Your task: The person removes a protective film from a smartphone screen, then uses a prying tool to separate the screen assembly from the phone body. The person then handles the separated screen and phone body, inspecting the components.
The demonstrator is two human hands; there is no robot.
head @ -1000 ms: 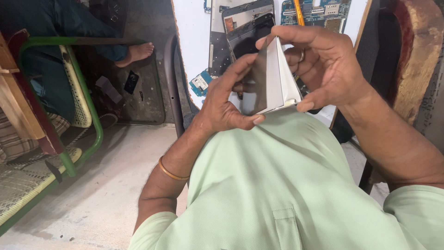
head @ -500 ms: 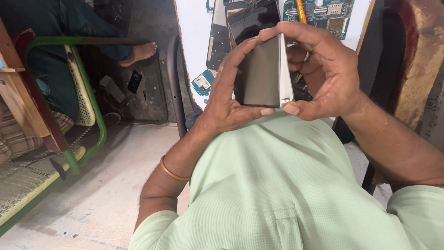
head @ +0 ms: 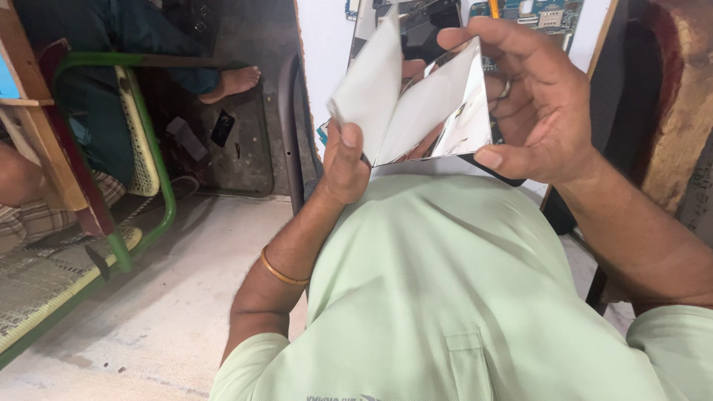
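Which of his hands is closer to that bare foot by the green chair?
Left. The left hand, pinching the white sheet, is beside the foot, just right of it. The right hand, holding the shiny panel, lies farther right.

Soft daylight (glare on sheet [head: 445, 111])

hands: 2 [head: 345, 167] [head: 538, 104] | white sheets: 2 [head: 368, 93] [head: 438, 111] | bangle: 1 [head: 281, 271] | ring: 1 [head: 505, 89] | green chair: 1 [head: 152, 148] | bare foot: 1 [head: 232, 82]
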